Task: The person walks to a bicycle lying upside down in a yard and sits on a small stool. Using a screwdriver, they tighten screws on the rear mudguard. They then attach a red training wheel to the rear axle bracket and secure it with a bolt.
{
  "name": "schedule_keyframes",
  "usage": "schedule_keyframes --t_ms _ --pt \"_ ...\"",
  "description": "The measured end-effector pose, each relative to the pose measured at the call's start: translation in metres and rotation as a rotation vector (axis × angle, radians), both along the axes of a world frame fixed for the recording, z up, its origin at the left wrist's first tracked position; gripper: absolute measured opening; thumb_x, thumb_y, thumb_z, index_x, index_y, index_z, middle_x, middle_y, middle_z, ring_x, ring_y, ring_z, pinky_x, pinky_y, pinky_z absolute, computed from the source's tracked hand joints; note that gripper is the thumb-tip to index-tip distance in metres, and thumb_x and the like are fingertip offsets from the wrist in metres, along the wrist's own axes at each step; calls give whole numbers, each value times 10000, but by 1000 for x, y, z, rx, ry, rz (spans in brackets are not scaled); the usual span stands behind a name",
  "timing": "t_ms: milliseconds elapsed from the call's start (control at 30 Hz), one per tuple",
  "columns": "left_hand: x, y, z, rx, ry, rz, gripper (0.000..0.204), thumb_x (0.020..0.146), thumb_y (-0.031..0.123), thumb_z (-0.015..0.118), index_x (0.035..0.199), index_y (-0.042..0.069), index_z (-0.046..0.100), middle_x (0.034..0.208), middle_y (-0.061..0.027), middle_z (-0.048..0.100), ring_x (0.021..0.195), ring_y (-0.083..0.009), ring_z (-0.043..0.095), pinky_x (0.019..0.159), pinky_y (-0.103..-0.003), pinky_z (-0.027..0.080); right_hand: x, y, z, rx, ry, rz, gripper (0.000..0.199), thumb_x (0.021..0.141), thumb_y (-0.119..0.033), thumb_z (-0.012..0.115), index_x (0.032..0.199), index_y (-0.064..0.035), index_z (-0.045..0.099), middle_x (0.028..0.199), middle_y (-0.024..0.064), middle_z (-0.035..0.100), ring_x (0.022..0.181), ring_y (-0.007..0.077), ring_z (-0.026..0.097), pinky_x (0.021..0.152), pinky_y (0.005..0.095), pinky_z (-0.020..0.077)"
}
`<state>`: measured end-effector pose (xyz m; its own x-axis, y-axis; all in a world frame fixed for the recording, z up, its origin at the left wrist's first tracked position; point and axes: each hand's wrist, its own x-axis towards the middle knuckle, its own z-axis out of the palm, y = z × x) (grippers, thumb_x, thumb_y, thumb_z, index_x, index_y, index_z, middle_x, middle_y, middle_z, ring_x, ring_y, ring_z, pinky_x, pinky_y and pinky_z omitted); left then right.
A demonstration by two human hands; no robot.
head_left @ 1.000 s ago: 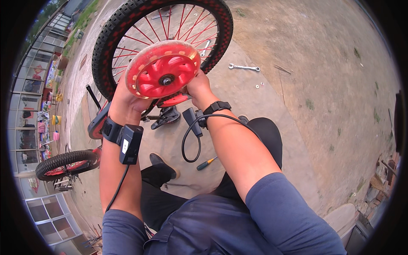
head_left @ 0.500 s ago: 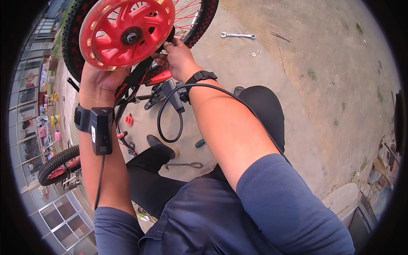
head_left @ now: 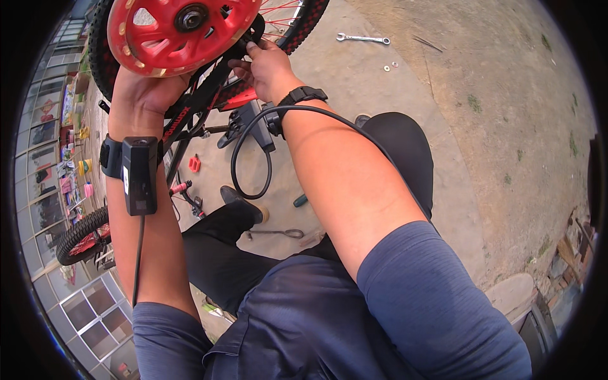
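Note:
A red training wheel (head_left: 166, 28) with a dark hub fills the top left, beside the rear of a black and red bicycle (head_left: 180, 120). My left hand (head_left: 149, 92) reaches up behind the training wheel's lower edge. Its fingers are hidden by the wheel. On the wheel's right side, my right hand (head_left: 271, 66) has thumb and forefinger closed at a dark part by the bicycle's tyre (head_left: 307, 35). What lies between those fingertips is too small to tell. The other fingers are bent.
A combination wrench (head_left: 363, 39) and two small washers (head_left: 387, 68) lie on the concrete at upper right. A red pedal (head_left: 194, 164), a dark-handled tool (head_left: 300, 201) and a metal rod with a loop (head_left: 275, 233) are near my feet. A black cable (head_left: 235, 168) loops from my right wrist.
The training wheel has shifted upward and tilted, now showing a flatter oval. My left hand has moved up and left with it. My right hand stays at the same spot beside the wheel.

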<state>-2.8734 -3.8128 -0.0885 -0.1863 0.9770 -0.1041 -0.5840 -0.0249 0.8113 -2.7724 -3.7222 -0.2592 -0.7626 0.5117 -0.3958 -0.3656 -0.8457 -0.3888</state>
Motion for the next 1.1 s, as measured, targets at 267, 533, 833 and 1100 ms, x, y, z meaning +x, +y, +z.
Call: schedule_keyframes --t_ms 267,533,833,1100 --pt "-2 3 -3 1 -6 -26 446 1042 312 531 1406 57 488 1384 -178 589 1234 -369 608 1014 -533 552 0 0 -4 -19 14 -30 247 1086 -167 463 1321 -127 526 1190 51 641 920 212 708 692 291 583" --pt "0 4 -4 25 -12 -55 451 1045 320 523 1414 65 481 1392 -172 583 1240 -367 604 1014 -532 552 -5 -2 -9 -48 63 -61 271 1087 -150 454 1345 -120 529 1189 43 629 932 211 708 717 296 594" --pt "-3 4 -6 50 3 -103 456 1046 326 514 1416 61 481 1401 -177 578 1255 -371 594 1037 -542 534 -5 -2 -9 -47 60 -58 269 1088 -150 449 1339 -121 540 1220 43 639 930 208 706 725 295 594" --pt "-6 0 -17 64 -54 -131 462 1038 318 513 1416 55 482 1407 -177 576 1267 -361 584 1070 -543 506 -4 -1 -10 -45 59 -48 272 1094 -163 431 1339 -125 542 1241 43 640 977 217 689 797 327 578"
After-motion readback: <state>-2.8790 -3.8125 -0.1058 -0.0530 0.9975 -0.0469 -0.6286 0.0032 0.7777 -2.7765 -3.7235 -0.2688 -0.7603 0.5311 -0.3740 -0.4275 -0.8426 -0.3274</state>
